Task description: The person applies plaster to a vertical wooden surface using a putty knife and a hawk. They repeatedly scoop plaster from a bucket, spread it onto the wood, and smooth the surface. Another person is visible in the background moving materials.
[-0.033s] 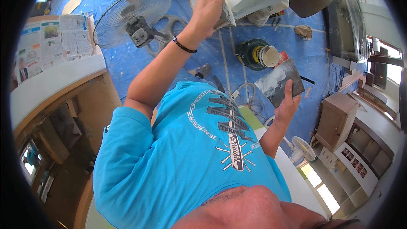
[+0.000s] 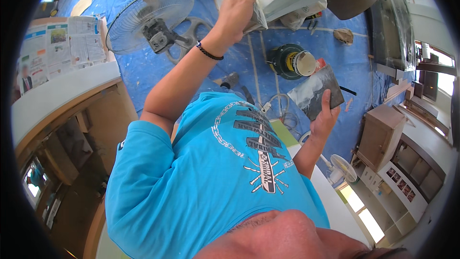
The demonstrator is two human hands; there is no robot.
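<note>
My left hand point(image 2: 237, 14) is closed around a dark flat scraper blade point(image 2: 256, 15), up against the white-smeared edge of a wooden piece point(image 2: 278, 5) at the top. Lower right, my right hand point(image 2: 324, 115) grips a dark metal plate point(image 2: 306, 91) with white paste smeared on it. Just beyond the plate stand a dark green container point(image 2: 282, 62) with a yellow inside, a pale round tub point(image 2: 305, 64) at its top and a small red object point(image 2: 319, 63) beside it.
A standing fan point(image 2: 149, 19) is at upper left on blue sheeting point(image 2: 129, 81). A newspaper-covered surface point(image 2: 57, 52) lies at left. Cables point(image 2: 282, 110), a second white fan point(image 2: 341, 168), a wooden cabinet point(image 2: 378, 134) and a wrapped dark item point(image 2: 393, 29) are on the right.
My left hand has shifted very slightly to the right at the edge; otherwise almost nothing differs.
</note>
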